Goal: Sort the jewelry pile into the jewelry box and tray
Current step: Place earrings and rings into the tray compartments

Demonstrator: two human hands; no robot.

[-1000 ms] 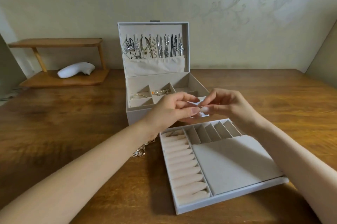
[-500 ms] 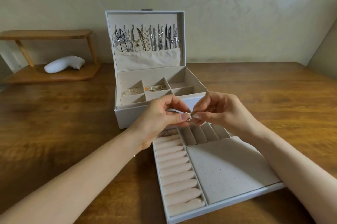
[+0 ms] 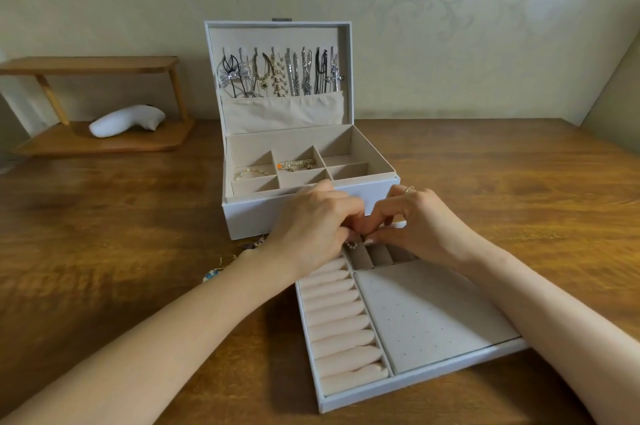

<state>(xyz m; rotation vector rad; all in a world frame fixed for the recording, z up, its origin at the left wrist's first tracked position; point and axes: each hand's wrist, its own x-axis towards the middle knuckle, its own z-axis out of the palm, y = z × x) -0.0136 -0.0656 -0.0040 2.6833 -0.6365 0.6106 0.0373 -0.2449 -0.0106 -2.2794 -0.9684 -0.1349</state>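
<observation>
The white jewelry box [image 3: 249, 220] stands open, with necklaces [image 3: 280, 74] hung in its lid and bracelets [image 3: 296, 165] in two of its compartments. In front of it lies the beige tray [image 3: 429, 320], with ring rolls on its left side and narrow slots at its far end. My left hand [image 3: 311, 227] and my right hand [image 3: 419, 220] meet over those slots, fingertips curled down and pinching a small piece of jewelry [image 3: 351, 245] that is mostly hidden. The rest of the jewelry pile [image 3: 221, 268] peeks out behind my left forearm.
A wooden shelf [image 3: 104, 144] with a white curved object [image 3: 128, 119] sits at the back left. The wooden table [image 3: 519, 203] runs to a wall behind and a corner at the right.
Both hands have dropped from in front of the box down to the tray's far slots, still pinching the small piece. The view has shifted a little closer.
</observation>
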